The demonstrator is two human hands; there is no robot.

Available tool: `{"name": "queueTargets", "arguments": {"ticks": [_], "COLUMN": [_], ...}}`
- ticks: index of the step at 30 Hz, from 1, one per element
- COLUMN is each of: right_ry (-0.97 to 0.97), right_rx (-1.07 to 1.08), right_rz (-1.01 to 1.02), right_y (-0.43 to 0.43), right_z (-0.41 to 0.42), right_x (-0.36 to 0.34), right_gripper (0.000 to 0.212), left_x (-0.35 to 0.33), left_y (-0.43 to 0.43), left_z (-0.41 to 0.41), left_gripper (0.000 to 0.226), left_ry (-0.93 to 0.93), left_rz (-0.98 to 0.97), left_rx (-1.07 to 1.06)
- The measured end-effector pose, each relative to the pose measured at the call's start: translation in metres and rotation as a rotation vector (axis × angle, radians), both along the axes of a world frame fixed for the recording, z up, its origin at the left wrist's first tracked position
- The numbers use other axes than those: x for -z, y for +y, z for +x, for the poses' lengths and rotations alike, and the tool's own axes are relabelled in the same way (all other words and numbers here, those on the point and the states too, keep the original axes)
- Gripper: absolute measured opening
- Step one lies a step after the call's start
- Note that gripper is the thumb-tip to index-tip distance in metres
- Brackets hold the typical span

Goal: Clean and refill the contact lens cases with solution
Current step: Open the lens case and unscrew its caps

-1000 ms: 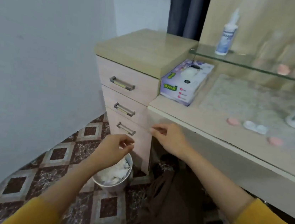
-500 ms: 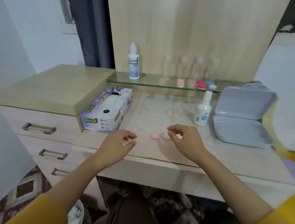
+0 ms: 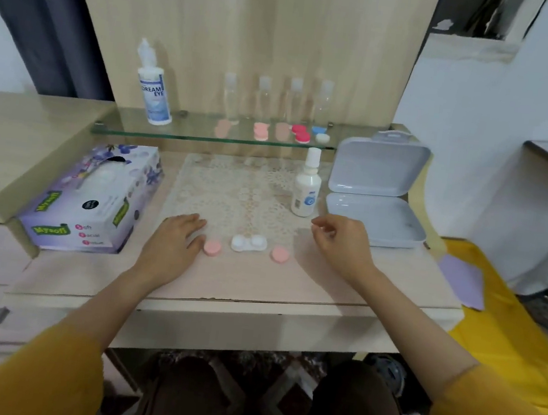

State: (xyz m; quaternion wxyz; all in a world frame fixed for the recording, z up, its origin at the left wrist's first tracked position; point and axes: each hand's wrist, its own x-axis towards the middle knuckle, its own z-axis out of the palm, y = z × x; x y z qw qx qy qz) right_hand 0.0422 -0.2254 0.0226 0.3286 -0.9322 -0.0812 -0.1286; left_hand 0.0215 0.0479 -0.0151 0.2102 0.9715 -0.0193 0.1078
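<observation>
A white contact lens case [image 3: 249,242] lies uncapped on the desk, with one pink cap [image 3: 212,247] to its left and another pink cap [image 3: 280,254] to its right. My left hand [image 3: 171,246] rests flat on the desk, its thumb next to the left cap. My right hand [image 3: 342,241] hovers with loosely curled fingers, holding nothing, just right of a small white solution bottle [image 3: 307,187]. More lens cases [image 3: 300,133] in pink, red and blue sit on the glass shelf [image 3: 185,131].
A larger solution bottle [image 3: 152,89] and several clear small bottles [image 3: 261,99] stand on the shelf. A tissue box [image 3: 94,199] lies at the left, an open grey plastic box [image 3: 377,199] at the right, and a lace mat [image 3: 240,189] lies between them.
The view swung up from the floor bin beside the drawers to the desk. My left hand came up from the bin and settled flat beside the left cap; my right hand moved right towards the small bottle.
</observation>
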Motion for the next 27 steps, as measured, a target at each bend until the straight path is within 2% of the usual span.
{"name": "queueTargets", "arguments": {"ticks": [6, 14, 16, 18, 22, 27], "right_ry": [-0.037, 0.063, 0.081, 0.083, 0.053, 0.018], "right_rx": [0.081, 0.149, 0.159, 0.152, 0.166, 0.152], "right_rz": [0.007, 0.071, 0.031, -0.005, 0.156, 0.238], "right_y": [-0.001, 0.008, 0.014, 0.02, 0.027, 0.03], "right_z": [0.022, 0.063, 0.069, 0.071, 0.071, 0.064], "right_x": [-0.008, -0.02, -0.021, -0.022, -0.021, -0.02], "right_gripper": [0.024, 0.058, 0.063, 0.062, 0.049, 0.046], "left_x": [0.004, 0.006, 0.006, 0.007, 0.007, 0.006], "left_y": [0.001, 0.003, 0.003, 0.004, 0.003, 0.003], "left_z": [0.004, 0.005, 0.005, 0.005, 0.005, 0.002], "left_gripper": [0.038, 0.037, 0.037, 0.037, 0.037, 0.037], "left_ry": [-0.033, -0.063, -0.064, -0.062, -0.058, -0.052], "left_rz": [0.009, -0.022, -0.03, -0.038, -0.046, -0.061], "left_rx": [0.008, -0.003, -0.003, -0.002, -0.006, -0.013]}}
